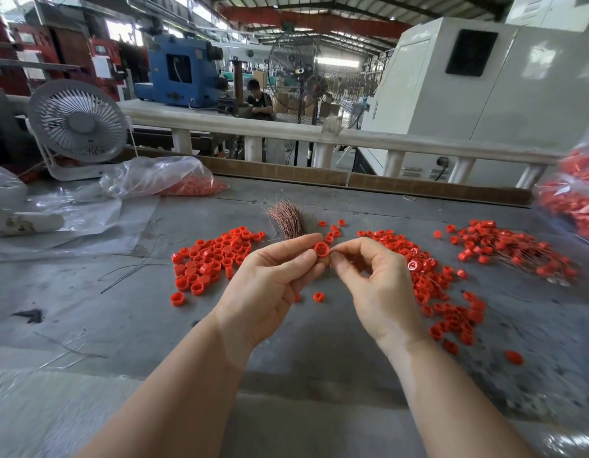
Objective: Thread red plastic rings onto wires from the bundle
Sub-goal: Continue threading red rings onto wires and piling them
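My left hand (273,279) pinches a red plastic ring (321,249) between thumb and forefinger, held above the grey table. My right hand (372,279) is right beside it, thumb and forefinger pinched together at the ring's right edge; whatever thin wire it holds is too fine to make out. A bundle of copper-coloured wires (286,218) lies on the table just behind my hands. A pile of loose red rings (213,259) lies to the left. More rings (431,279), some with thin wires through them, spread to the right.
A further heap of wired rings (511,249) lies at the far right, beside a plastic bag of rings (577,190). Another bag with rings (174,180) and a grey desk fan (76,120) stand at the back left. Loose dark wires (131,269) lie on the left. A white rail (286,130) runs behind the table.
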The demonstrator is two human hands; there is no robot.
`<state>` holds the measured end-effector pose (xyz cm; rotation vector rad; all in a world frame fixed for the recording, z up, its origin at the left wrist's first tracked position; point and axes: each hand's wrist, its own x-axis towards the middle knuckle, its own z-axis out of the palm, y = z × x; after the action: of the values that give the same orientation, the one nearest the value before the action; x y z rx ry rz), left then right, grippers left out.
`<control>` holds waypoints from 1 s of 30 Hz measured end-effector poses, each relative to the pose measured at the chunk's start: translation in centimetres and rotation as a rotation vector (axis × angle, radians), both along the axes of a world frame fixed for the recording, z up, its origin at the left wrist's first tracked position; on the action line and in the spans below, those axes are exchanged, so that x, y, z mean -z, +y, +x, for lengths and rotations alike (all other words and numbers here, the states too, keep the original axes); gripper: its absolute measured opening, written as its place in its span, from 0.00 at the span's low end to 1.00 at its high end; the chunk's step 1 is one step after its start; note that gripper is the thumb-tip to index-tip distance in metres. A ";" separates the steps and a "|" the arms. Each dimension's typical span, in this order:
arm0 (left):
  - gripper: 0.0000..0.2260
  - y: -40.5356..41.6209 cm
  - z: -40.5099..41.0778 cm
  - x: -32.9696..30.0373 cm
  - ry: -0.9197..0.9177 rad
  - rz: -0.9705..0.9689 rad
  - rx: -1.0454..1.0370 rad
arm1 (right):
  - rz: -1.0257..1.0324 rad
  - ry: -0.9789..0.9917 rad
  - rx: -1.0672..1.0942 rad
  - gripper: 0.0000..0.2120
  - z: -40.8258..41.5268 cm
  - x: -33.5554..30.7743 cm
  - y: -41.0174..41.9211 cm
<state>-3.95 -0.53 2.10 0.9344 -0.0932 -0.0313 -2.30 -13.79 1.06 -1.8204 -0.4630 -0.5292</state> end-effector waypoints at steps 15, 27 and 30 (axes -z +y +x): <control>0.10 0.1 0.2 0.4 0.003 -0.063 0.100 | 0.104 0.051 -0.088 0.06 0.1 0.1 0.0; 0.11 0.1 0.4 0.5 -0.004 -0.074 0.094 | 0.142 0.111 -0.125 0.06 0.4 0.3 -0.2; 0.11 0.0 0.4 0.5 -0.003 -0.080 0.102 | 0.158 0.120 -0.137 0.06 0.3 0.3 -0.2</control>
<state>-3.54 -0.49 1.59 0.8493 -0.1443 -0.1196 -1.99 -13.96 0.77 -1.6452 -0.4471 -0.3506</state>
